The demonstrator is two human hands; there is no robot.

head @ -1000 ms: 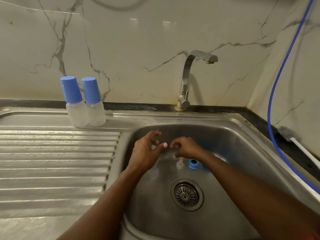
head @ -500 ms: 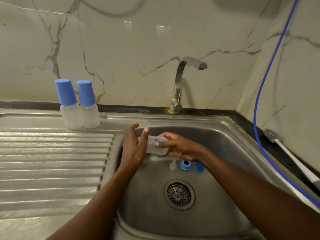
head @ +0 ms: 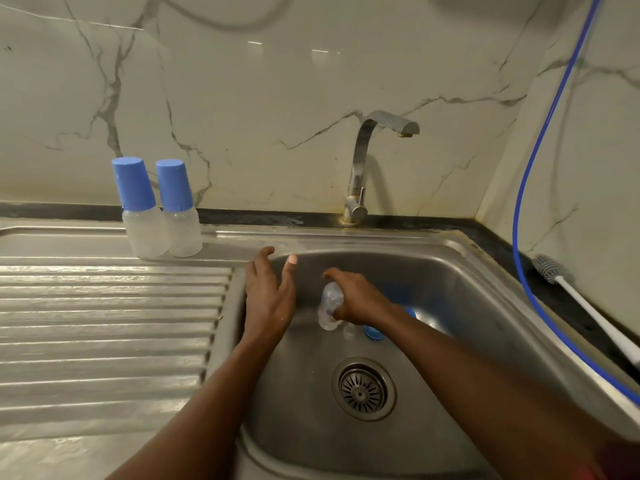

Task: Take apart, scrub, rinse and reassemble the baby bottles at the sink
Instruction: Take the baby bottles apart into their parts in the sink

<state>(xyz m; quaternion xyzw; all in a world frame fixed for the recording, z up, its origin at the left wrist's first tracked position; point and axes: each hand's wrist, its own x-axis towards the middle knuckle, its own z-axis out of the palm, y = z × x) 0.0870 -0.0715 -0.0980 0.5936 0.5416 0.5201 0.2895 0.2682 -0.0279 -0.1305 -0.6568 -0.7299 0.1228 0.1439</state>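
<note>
Over a steel sink (head: 485, 258), a person's right hand (head: 356, 299) grasps the clear body of a dismantled baby bottle (head: 329, 304), while the left hand (head: 268, 292) hovers just beside it, fingers spread and holding nothing; the blue screw ring (head: 374, 332) and clear teat (head: 348, 329) lie loose on the basin floor. Two blue-capped bottles (head: 149, 233) stand touching at the far edge of the drainboard, left of the dry tap (head: 360, 188); the bottle brush (head: 547, 268) lies untouched on the right counter. One bottle is apart, with scrubbing, rinsing and reassembly apparently to come; whether the capped pair is washed cannot be told.
</note>
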